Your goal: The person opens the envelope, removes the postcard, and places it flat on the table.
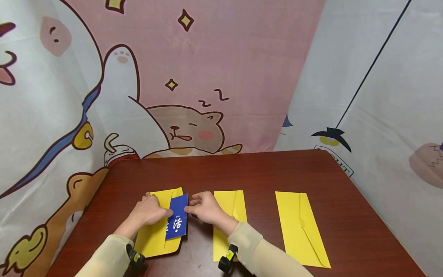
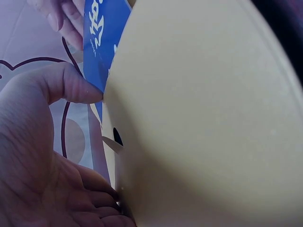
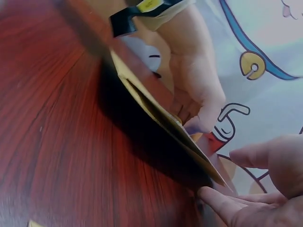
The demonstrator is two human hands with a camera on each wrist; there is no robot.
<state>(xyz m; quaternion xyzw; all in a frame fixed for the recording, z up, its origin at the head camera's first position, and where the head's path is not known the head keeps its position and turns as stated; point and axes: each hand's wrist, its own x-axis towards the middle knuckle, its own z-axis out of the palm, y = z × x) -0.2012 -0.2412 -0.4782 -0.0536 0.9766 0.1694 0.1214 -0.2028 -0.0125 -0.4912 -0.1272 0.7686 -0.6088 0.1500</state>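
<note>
My left hand [image 1: 151, 209] grips a yellow envelope [image 1: 155, 242] at the left of the table, its thumb near the envelope's opening along the right side. A blue card [image 1: 178, 219] with white characters sticks partway out of that opening. The left wrist view shows the thumb tip at the edge beside the blue card [image 2: 97, 52] and the fingers at the envelope's lower edge. My right hand [image 1: 207, 207] is at the card's right edge. In the right wrist view its thumb [image 3: 251, 156] and fingers stand apart around the tilted edge of the envelope [image 3: 156, 111].
Two more yellow envelopes lie on the dark red wooden table: a middle one [image 1: 221, 246], partly under my right forearm, and one further right [image 1: 294, 227]. A cartoon-printed cloth [image 1: 242, 77] hangs behind the table. Black camera straps [image 1: 228, 258] circle the wrists.
</note>
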